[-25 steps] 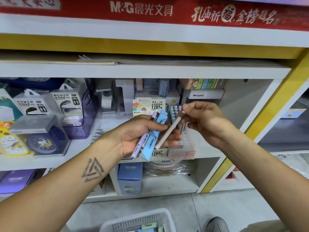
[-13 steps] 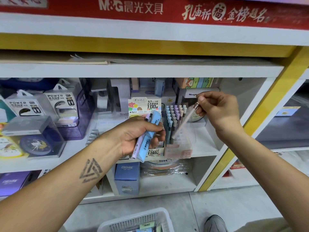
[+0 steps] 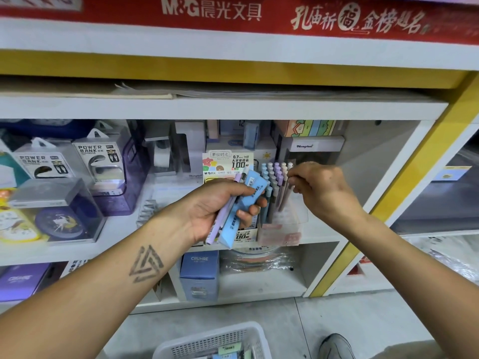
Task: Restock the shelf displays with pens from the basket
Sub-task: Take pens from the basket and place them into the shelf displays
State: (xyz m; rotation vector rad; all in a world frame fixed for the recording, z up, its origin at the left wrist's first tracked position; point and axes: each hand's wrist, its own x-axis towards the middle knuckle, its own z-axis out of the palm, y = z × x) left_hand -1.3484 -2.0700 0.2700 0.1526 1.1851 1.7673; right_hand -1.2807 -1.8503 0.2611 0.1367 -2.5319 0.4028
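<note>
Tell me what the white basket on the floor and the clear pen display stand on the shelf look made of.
White perforated basket: apparently moulded plastic, matte, judging by its grid of small holes. Clear pen display stand: likely glossy transparent acrylic or plastic, since the pens show through its walls.

The white shelf (image 3: pixel 124 229) carries the stock. At 9 o'clock stand two power bank boxes (image 3: pixel 98 161), with a clear clock case (image 3: pixel 59 213) in front of them. At centre, a lead refill display (image 3: pixel 230 164) stands just beside a clear pen display (image 3: pixel 280 224) holding upright pastel pens (image 3: pixel 272 174). On the lower shelf (image 3: pixel 259 288) stands a blue CRUHRE box (image 3: pixel 199 274). At 6 o'clock, a white basket (image 3: pixel 215 340) rests on the grey floor (image 3: pixel 363 314).
</note>
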